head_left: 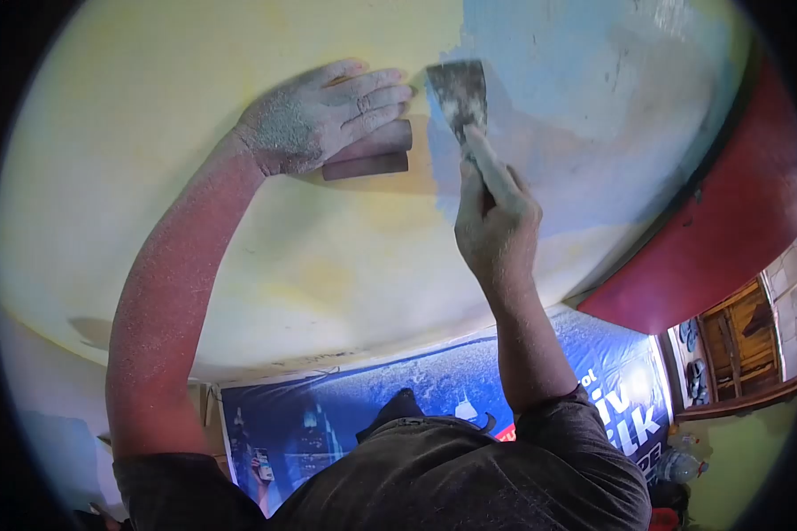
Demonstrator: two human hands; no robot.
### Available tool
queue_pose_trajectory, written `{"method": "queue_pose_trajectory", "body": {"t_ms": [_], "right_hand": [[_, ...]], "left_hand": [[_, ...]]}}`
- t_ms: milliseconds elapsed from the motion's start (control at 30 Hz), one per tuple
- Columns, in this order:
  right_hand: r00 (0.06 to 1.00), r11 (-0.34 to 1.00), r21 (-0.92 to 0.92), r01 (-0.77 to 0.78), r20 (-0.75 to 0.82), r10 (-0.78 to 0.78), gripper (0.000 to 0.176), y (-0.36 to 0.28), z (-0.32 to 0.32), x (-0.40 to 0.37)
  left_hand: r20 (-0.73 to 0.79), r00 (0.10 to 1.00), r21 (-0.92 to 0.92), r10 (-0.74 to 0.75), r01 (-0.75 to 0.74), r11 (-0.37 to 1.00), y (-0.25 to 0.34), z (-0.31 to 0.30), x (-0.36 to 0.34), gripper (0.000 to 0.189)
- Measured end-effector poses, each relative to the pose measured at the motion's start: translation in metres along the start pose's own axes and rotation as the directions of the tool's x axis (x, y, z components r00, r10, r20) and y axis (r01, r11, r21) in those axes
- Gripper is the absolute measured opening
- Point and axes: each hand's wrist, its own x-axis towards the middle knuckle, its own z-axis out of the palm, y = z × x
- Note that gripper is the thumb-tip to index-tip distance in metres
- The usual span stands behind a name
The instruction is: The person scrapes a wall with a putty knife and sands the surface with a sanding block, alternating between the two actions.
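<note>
My left hand (305, 124) lies flat against the painted wall (328, 257), its back coated in pale dust and its fingers stretched to the right. Under the palm it holds a dark, curled sheet that looks like sandpaper (367, 165), pinned to the wall. My right hand (502, 212) is closed round the handle of a putty knife (460, 93), index finger laid along it. The broad, paint-smeared blade points up and rests on or close to the wall, at the border between yellow and bluish paint. A small gap separates the blade from my left fingertips.
A red curved panel (708, 248) borders the wall at the right. Below lies a blue printed banner (328, 425). At the lower right are a wooden door or panel (742, 341), dark footwear (697, 380) and a clear plastic bottle (679, 466).
</note>
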Motion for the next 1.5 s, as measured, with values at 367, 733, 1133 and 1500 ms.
{"method": "queue_pose_trajectory", "body": {"t_ms": [367,733,1133,1500], "right_hand": [[0.999,0.999,-0.026,-0.046,0.021,0.046,0.040,-0.004,-0.002,-0.002],[0.991,0.992,0.004,-0.124,0.044,0.124,0.040,-0.006,-0.003,-0.005],[0.994,0.995,-0.034,-0.093,0.051,0.095,0.040,0.002,-0.008,-0.004],[0.995,0.995,-0.028,-0.092,0.040,0.093,0.041,0.008,-0.009,-0.006]], "left_hand": [[-0.024,1.000,0.037,-0.012,0.013,0.999,0.001,0.005,-0.001,0.051],[-0.029,0.999,-0.020,-0.028,0.028,0.999,0.000,0.003,0.000,0.051],[-0.029,0.999,-0.029,-0.023,0.022,0.999,-0.002,0.005,0.000,0.052],[-0.019,0.999,0.014,-0.026,0.026,1.000,0.001,0.002,0.000,0.053]]}}
